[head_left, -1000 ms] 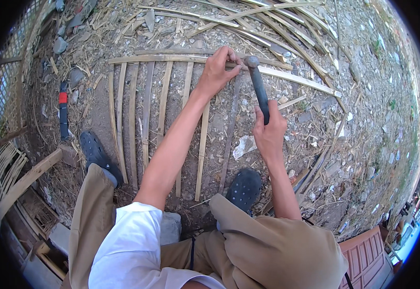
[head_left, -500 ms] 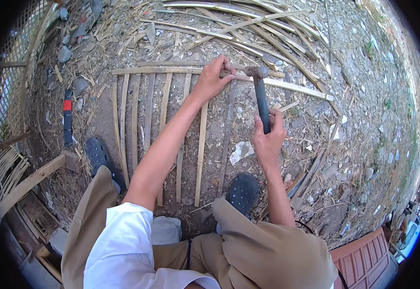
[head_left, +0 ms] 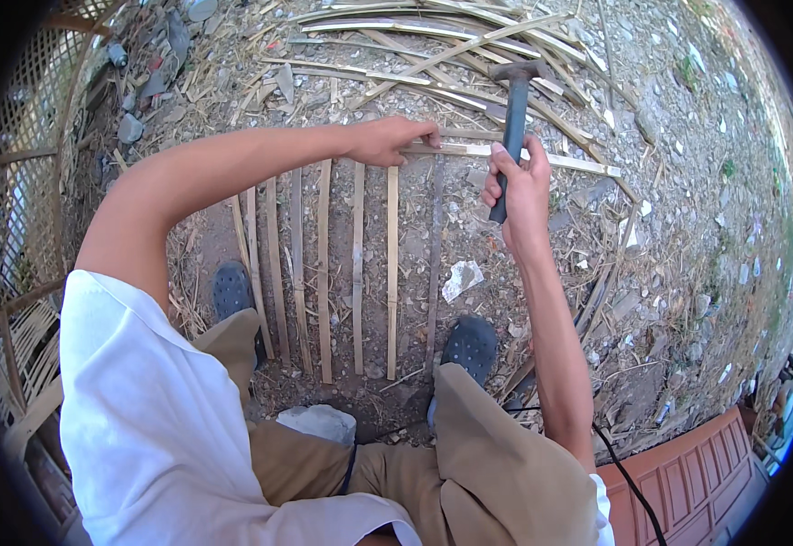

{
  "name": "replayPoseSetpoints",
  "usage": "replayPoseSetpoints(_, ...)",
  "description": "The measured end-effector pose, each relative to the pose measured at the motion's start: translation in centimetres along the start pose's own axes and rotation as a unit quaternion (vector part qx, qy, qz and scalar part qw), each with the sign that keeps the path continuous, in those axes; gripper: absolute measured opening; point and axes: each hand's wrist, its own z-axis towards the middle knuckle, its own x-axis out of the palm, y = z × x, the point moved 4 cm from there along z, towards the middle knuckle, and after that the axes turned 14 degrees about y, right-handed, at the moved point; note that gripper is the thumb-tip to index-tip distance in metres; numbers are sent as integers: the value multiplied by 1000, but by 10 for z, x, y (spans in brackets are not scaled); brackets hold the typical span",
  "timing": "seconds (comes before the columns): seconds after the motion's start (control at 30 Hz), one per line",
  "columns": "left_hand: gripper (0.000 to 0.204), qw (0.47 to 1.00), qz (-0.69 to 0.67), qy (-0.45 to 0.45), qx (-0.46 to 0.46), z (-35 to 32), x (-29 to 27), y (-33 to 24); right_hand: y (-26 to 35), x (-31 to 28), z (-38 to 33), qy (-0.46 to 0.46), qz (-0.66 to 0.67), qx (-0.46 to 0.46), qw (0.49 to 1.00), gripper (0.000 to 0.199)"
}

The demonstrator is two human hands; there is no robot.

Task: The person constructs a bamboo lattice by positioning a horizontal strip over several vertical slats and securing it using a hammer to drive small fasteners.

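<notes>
My right hand [head_left: 516, 193] grips the dark handle of a hammer [head_left: 513, 114], whose head is raised above the far end of the work. My left hand [head_left: 389, 139] rests with fingers curled on a horizontal bamboo crosspiece [head_left: 542, 158], pinching something too small to make out. Several thin bamboo slats [head_left: 357, 264] lie side by side on the dirt, running from the crosspiece back toward my feet. My dark shoes [head_left: 471, 343] stand at either side of the slats' near ends.
A loose heap of long bamboo strips [head_left: 433, 45] lies beyond the crosspiece. A woven lattice panel [head_left: 23, 164] stands at the left. A crumpled white scrap [head_left: 462, 278] lies by the slats. A reddish panel [head_left: 687, 482] and a black cable [head_left: 624, 482] sit at lower right.
The hammer has risen, its head now well above the crosspiece. My view has shifted closer and my left arm now reaches across from the left.
</notes>
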Motion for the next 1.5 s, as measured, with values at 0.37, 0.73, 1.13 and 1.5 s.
replayPoseSetpoints(0.37, 59, 949, 287, -108, 76, -44, 57, -55, -1, 4, -39, 40, -50, 73, 995, 15)
replayPoseSetpoints(0.73, 95, 862, 146, 363, 321, -216, 429, -232, -25, -5, -124, 2, -28, 117, 993, 16)
replayPoseSetpoints(1.13, 144, 742, 180, 427, 484, -154, 450, -251, -37, 0, -153, 14, -17, 149, 989, 19)
replayPoseSetpoints(1.5, 132, 817, 216, 306, 438, -97, 364, -249, -38, 0, -147, 24, -8, 144, 989, 18)
